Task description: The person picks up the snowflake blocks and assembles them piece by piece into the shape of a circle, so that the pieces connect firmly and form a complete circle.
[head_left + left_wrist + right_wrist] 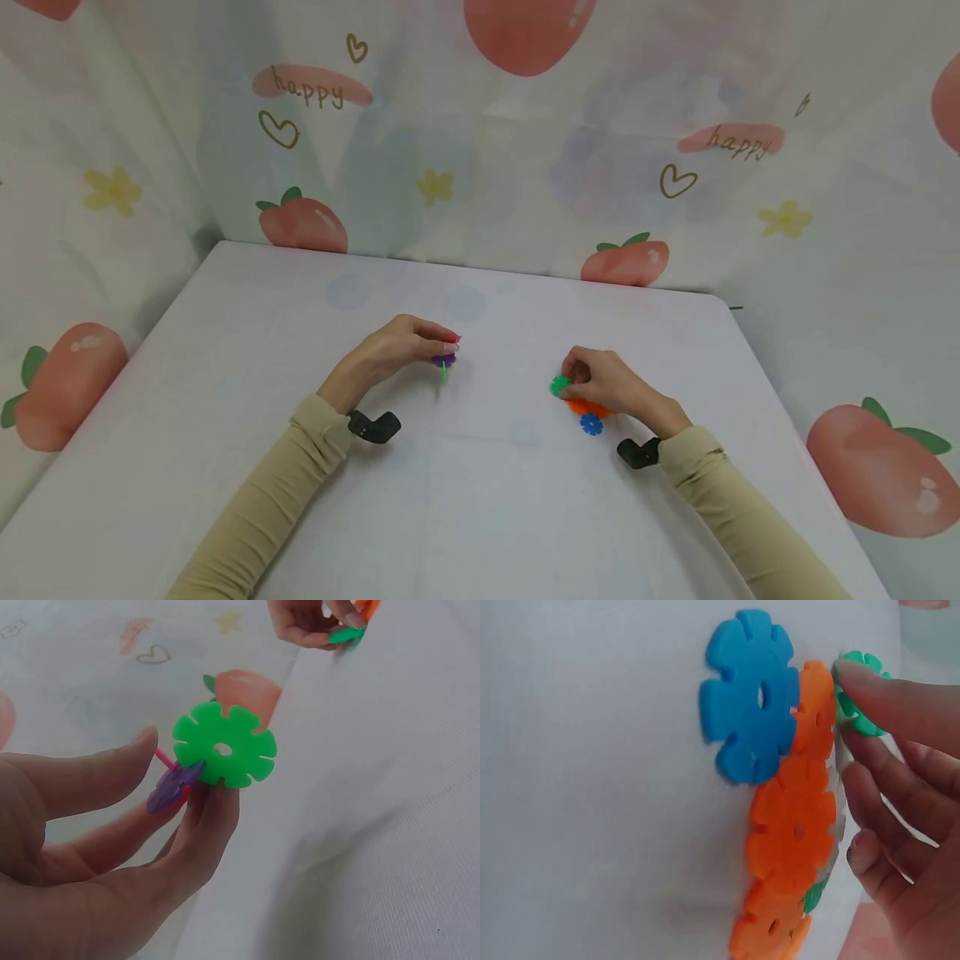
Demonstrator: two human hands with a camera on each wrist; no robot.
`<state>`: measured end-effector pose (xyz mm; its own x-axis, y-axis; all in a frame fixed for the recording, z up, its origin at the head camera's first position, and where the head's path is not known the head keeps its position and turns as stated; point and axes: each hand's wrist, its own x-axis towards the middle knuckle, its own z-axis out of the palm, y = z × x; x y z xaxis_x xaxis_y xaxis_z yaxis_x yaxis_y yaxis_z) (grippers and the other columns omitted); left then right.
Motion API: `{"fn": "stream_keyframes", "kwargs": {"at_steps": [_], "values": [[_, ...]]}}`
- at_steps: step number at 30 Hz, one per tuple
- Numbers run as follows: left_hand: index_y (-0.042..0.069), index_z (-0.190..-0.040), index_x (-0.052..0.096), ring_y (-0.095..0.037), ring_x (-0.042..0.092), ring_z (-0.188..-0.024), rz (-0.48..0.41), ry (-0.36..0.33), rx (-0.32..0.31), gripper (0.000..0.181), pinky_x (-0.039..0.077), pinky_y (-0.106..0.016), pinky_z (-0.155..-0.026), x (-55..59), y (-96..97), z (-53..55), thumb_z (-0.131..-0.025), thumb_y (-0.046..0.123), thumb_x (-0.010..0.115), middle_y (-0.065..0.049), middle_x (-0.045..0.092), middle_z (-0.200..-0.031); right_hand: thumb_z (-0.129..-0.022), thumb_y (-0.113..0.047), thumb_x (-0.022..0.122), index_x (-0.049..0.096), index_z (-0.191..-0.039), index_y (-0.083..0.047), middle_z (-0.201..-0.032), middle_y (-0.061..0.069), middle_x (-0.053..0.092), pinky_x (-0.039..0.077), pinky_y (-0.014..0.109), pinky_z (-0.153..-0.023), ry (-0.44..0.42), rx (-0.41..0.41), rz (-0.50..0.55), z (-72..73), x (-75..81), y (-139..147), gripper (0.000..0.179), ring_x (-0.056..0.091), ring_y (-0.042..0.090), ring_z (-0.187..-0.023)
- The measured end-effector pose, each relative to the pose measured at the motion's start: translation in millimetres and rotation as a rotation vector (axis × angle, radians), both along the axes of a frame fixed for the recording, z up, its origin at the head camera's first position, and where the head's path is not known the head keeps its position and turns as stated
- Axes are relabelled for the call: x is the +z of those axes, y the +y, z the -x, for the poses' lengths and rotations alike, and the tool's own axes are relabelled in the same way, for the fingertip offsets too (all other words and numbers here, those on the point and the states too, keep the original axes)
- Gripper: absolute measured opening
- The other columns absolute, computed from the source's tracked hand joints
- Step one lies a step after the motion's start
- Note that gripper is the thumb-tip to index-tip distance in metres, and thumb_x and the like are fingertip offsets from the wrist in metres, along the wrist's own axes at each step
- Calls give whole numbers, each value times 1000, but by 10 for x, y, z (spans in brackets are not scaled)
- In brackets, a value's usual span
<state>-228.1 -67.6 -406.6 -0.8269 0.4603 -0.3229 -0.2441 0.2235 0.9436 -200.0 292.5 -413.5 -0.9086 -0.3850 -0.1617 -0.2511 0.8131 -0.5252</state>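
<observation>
My left hand [397, 340] holds a small joined cluster of plastic snowflake discs above the table. It pinches between thumb and fingers; the cluster has a purple disc [174, 787], a green disc [244, 746] turned outward in the left wrist view, and a pink piece [164, 757] mostly behind the thumb. On the right, my right hand [611, 382] pinches a green snowflake disc [868, 712] with its thumb and fingers. Just beside these fingers are several orange discs [791, 825] in an overlapping row and a blue disc [742, 697].
A white-covered table [480, 517] lies under both hands. Behind it hangs a curtain [480, 167] printed with peaches, flowers and hearts. A black wrist-worn device [375, 427] sits below the left cuff, another black device [637, 453] by the right cuff.
</observation>
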Motion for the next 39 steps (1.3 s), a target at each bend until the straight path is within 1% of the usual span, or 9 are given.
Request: {"fn": "stream_keyframes", "kwargs": {"at_steps": [5,10,15,19,22,25,30,34,39], "values": [[-1,-134,66,-16,71,-102,-39,-11,-4,38,49,-40,-110,-24,3,8,-99,14,70,-18,69,-131,-90,-12,79,66,-102,-9,-92,2,68,52,24,-76,14,24,85,10,1,-80,18,60,18,-86],[0,-135,65,-15,72,-103,-65,-12,-5,37,50,-39,-109,-30,-14,0,-100,12,68,-16,69,-133,-94,-11,74,72,-104,-14,-97,2,70,55,28,-82,29,10,150,45,29,-180,11,64,19,-91],[-2,-134,65,-15,72,-102,-90,-7,-4,36,50,-40,-108,-19,-24,-3,-101,9,66,-19,68,-132,-99,-14,70,74,-112,-13,-110,7,71,58,31,-86,10,-6,229,96,47,-301,14,71,22,-96],[-2,-135,65,-15,71,-104,-83,-4,-3,36,52,-38,-107,-13,-13,2,-101,10,65,-17,69,-131,-101,-11,66,73,-120,-6,-117,13,72,59,30,-85,-18,21,306,141,58,-408,21,75,24,-90],[-1,-135,65,-14,71,-106,-70,-11,10,36,52,-36,-106,-14,-3,7,-101,11,66,-15,69,-133,-102,-12,65,71,-125,-4,-115,13,73,59,31,-86,-26,38,342,183,72,-490,25,74,24,-84],[-1,-135,65,-14,71,-106,-69,-22,28,37,52,-35,-105,-18,4,13,-101,12,67,-15,69,-134,-101,-14,66,70,-128,-5,-108,12,75,57,31,-87,-32,25,369,219,93,-585,28,73,22,-81],[-2,-133,66,-14,72,-104,-79,-28,44,36,53,-35,-104,-30,12,23,-100,13,68,-14,70,-133,-100,-15,69,69,-122,-2,-95,20,72,58,37,-83,-43,-22,435,266,119,-742,26,70,22,-74],[0,-132,67,-14,71,-103,-60,-13,32,36,52,-37,-106,-43,19,25,-100,15,69,-12,71,-131,-100,-15,69,70,-116,-1,-89,27,70,59,47,-79,-47,-20,473,287,130,-847,22,65,22,-70],[-1,-132,67,-15,70,-101,-55,3,3,36,50,-40,-108,-44,32,7,-100,15,68,-15,71,-129,-100,-15,68,70,-117,-2,-86,28,68,59,51,-77,-56,-7,512,302,127,-939,21,63,24,-70]]}}
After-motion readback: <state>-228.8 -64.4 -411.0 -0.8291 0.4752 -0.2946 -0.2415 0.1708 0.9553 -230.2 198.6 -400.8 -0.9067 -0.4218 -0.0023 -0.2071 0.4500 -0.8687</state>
